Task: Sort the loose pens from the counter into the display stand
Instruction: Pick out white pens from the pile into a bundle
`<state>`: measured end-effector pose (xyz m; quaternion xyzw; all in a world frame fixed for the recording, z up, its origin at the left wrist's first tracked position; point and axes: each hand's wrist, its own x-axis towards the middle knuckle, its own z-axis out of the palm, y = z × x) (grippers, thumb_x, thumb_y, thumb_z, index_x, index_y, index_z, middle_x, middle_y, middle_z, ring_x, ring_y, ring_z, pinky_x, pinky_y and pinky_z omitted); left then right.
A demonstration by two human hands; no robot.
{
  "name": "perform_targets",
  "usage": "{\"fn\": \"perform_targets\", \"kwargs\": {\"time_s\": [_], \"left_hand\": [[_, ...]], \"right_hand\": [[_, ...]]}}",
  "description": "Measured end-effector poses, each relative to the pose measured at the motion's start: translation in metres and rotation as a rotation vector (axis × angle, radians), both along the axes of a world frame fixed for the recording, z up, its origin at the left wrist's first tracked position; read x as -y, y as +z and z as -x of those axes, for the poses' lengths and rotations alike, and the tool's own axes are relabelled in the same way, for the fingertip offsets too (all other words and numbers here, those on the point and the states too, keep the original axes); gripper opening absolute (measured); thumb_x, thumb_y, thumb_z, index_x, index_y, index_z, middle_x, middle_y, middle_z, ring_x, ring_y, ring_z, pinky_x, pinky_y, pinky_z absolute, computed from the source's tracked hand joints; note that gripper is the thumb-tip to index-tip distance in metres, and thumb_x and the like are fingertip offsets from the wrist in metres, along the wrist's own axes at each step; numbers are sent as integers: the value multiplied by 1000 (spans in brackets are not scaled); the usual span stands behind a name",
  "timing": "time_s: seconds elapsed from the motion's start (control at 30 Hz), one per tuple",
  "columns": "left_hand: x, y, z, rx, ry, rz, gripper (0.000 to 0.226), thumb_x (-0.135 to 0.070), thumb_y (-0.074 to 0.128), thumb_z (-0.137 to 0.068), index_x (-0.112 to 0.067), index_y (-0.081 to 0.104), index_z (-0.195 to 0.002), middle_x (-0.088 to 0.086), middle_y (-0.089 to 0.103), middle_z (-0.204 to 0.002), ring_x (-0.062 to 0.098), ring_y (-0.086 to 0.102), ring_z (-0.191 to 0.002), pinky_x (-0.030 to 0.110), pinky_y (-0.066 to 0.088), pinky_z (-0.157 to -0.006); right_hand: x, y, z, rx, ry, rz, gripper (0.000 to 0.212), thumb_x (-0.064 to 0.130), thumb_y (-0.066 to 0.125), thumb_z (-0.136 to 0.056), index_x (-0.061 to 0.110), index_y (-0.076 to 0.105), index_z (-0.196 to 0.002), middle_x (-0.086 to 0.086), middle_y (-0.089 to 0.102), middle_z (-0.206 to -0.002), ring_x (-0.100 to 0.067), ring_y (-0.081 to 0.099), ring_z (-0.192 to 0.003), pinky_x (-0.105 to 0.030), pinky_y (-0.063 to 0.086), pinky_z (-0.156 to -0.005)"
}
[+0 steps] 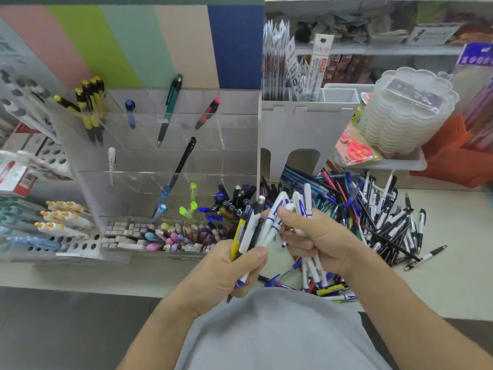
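My left hand point(228, 273) grips a small bunch of pens point(249, 231): a yellow one, a black one and white ones. My right hand point(317, 239) grips a fan of white pens with blue print point(300, 201), tips pointing down. Both hands are close together above the counter's front edge. A big heap of loose pens point(381, 212) lies on the counter to the right. The clear acrylic display stand point(165, 161) rises at the left, with a few pens standing in its upper compartments and a dense cluster of dark pens point(232, 201) in a lower right one.
A white slotted divider point(301, 124) stands behind the heap. A stack of clear plastic tubs point(405, 110) and packaged red scissors point(357, 149) sit on a tray at the right. Racks of markers point(61, 217) and erasers point(125, 235) fill the left.
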<state>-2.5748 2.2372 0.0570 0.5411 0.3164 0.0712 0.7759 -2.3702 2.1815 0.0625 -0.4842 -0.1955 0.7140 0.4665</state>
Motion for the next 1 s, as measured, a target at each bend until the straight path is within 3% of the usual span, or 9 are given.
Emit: {"fn": "perform_targets", "kwargs": {"time_s": [0.17, 0.3, 0.43, 0.5, 0.6, 0.7, 0.77, 0.83, 1.0], "left_hand": [[10, -4, -11, 64, 50, 134, 39, -52, 61, -85, -17, 56, -67, -4, 35, -51, 13, 21, -43, 20, 23, -46], [15, -2, -16, 79, 163, 231, 45, -49, 51, -96, -10, 72, -86, -1, 28, -56, 12, 19, -46, 21, 19, -48], [16, -3, -14, 124, 234, 304, 36, -36, 53, -93, -7, 36, -81, 1, 29, -60, 13, 22, -44, 23, 22, -44], [16, -5, -12, 149, 270, 313, 26, -29, 53, -91, -10, 35, -89, 3, 36, -64, 14, 31, -45, 25, 30, -43], [18, -7, -9, 161, 295, 308, 23, -24, 56, -90, -7, 43, -99, 6, 45, -70, 18, 41, -51, 28, 40, -49], [19, -10, -7, 151, 318, 277, 30, -25, 57, -90, -4, 50, -110, 6, 49, -74, 19, 45, -55, 29, 43, -52], [20, -10, -6, 146, 362, 264, 32, -25, 59, -88, -3, 51, -111, 6, 49, -74, 19, 44, -55, 29, 43, -52], [20, -9, -4, 149, 395, 239, 30, -24, 60, -87, -4, 50, -108, 7, 49, -74, 19, 43, -54, 29, 41, -50], [19, -2, 0, 150, 401, 187, 23, -24, 61, -88, -6, 53, -99, 9, 49, -73, 18, 38, -51, 27, 37, -46]], "right_hand": [[4, 7, 34, 2, -161, -5, 35, 36, 67, -84, 2, 59, -88, 2, 44, -48, -8, 32, -40, -19, 24, -44], [0, 7, 37, 20, -324, -6, 41, 41, 66, -86, 0, 62, -85, -10, 53, -59, -16, 48, -44, -26, 41, -47], [0, 9, 28, 78, -499, -36, 31, 26, 58, -98, 0, 66, -83, -12, 68, -71, -24, 67, -62, -37, 61, -72], [3, 11, 24, 25, -477, -59, 25, 25, 58, -97, 2, 61, -86, -9, 64, -68, -21, 65, -57, -41, 62, -71], [12, 16, 24, -24, -401, -70, 21, 23, 61, -91, 3, 61, -99, -5, 56, -64, -15, 52, -48, -31, 54, -52], [25, 11, 34, -13, -293, -23, 19, 22, 64, -90, 4, 68, -97, -7, 55, -61, -17, 51, -50, -30, 53, -54], [37, 1, 45, 66, -205, 17, 25, 25, 64, -94, 6, 68, -78, -11, 57, -64, -23, 55, -57, -34, 55, -62], [46, -9, 55, 137, -166, 41, 26, 28, 63, -96, 7, 67, -81, -12, 62, -74, -23, 59, -68, -35, 55, -70], [51, -9, 52, 539, -49, -64, 19, 24, 53, -104, 26, 59, -86, 23, 55, -64, 1, 48, -66, -9, 41, -65]]}}
